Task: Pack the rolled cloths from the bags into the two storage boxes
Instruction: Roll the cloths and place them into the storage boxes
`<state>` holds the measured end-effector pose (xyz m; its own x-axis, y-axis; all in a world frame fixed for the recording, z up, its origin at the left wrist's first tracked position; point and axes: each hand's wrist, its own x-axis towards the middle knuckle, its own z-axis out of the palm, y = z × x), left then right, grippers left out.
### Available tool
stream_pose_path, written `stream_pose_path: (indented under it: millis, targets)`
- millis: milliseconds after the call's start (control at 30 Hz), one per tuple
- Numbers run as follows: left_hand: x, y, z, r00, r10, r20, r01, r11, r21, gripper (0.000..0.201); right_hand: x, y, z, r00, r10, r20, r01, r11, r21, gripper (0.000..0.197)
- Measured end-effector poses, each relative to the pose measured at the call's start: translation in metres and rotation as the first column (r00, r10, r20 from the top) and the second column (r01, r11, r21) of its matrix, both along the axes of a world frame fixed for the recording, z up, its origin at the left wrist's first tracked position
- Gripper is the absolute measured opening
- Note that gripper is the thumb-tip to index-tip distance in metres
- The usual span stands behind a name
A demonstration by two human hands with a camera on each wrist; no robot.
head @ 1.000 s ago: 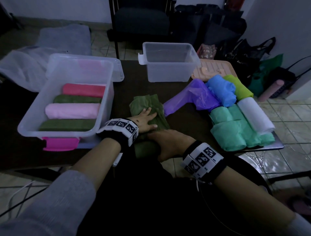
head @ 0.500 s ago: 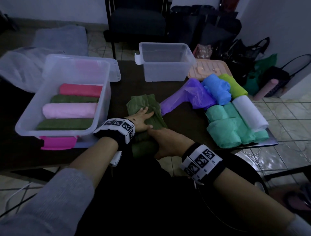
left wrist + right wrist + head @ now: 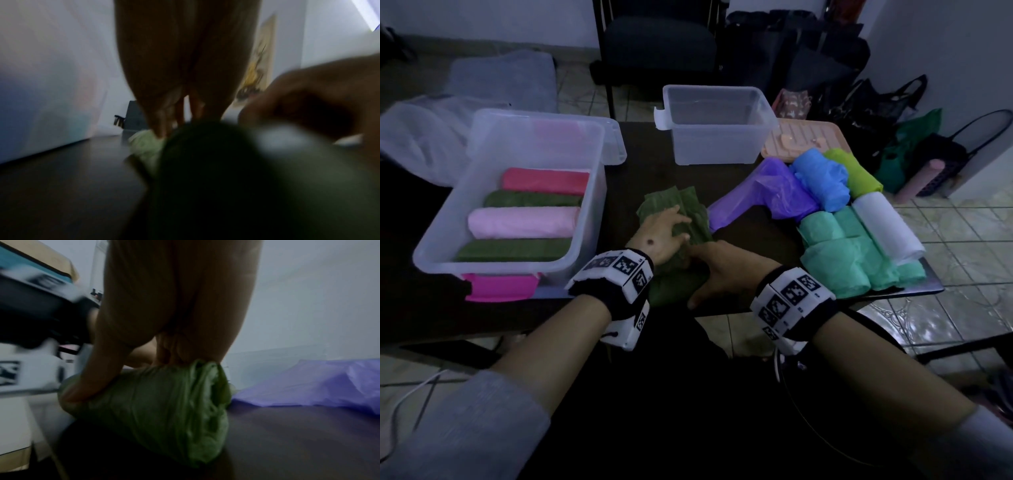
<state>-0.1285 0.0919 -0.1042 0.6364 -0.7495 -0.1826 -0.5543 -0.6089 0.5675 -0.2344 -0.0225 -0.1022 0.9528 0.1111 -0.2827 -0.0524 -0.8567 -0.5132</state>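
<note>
The left hand (image 3: 662, 236) is lying flat on a green bag (image 3: 681, 209) near the front edge of the table (image 3: 633, 150), with its fingers spread out and pressing down. The right hand (image 3: 717, 270) is curling around the near end of the same bag, where the roll inside is making a fat green bundle; in the right wrist view the thumb (image 3: 90, 376) is pushing on top of the bundle (image 3: 164, 405).

The table is dark and is carrying everything. A big clear box (image 3: 448, 236) is sitting by the left edge, on top of a bright pink lid (image 3: 500, 287). Four rolled cloths are lying side by side in it: a red one (image 3: 546, 181) at the back, then a dark green one (image 3: 530, 199), a light pink one (image 3: 524, 222), and another dark green one (image 3: 513, 249) at the front. A smaller clear box (image 3: 717, 144) is standing at the back edge, in the middle. A peach lid (image 3: 803, 137) is lying just beside it, toward the right.

More bagged rolls are crowding the right edge: teal ones (image 3: 849, 253) at the front, a white one (image 3: 887, 228) beside them, a purple bag (image 3: 767, 195) lying loose in the middle, then a blue one (image 3: 820, 180) and a lime one (image 3: 854, 171) behind.
</note>
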Motion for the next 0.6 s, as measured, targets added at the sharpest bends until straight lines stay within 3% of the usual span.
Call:
stream_pose_path:
  millis: [167,267,367,467,533,600]
  targets:
    - [-0.017,0.014,0.011,0.986,0.16,-0.048,-0.159,0.987,0.022,0.02,0.004,-0.006,-0.001,1.0,0.002,0.005,-0.002,1.0,-0.022,0.056]
    - [-0.023,0.029,0.016,0.988,0.131,-0.085,-0.122,0.987,0.102,0.024,0.006,-0.01,-0.003,0.997,-0.078,-0.02,0.079,0.995,0.054,0.057]
    - [-0.026,0.039,0.019,0.993,0.044,-0.109,-0.022,0.98,0.196,0.042,0.007,-0.013,-0.003,0.985,-0.163,-0.058,0.167,0.983,0.08,0.047]
    - [-0.026,0.04,0.015,0.995,-0.009,-0.102,0.036,0.965,0.261,0.06,0.01,-0.01,-0.002,0.988,-0.142,-0.068,0.144,0.989,0.026,0.035]
    - [-0.027,0.037,0.014,0.998,-0.022,-0.063,0.038,0.967,0.254,0.057,0.009,-0.003,-0.002,0.991,-0.132,-0.004,0.132,0.989,-0.064,0.035]
    - [-0.026,0.035,0.016,0.998,-0.025,-0.05,0.037,0.965,0.261,0.046,0.004,0.009,-0.005,0.981,-0.152,0.125,0.179,0.95,-0.254,0.04]
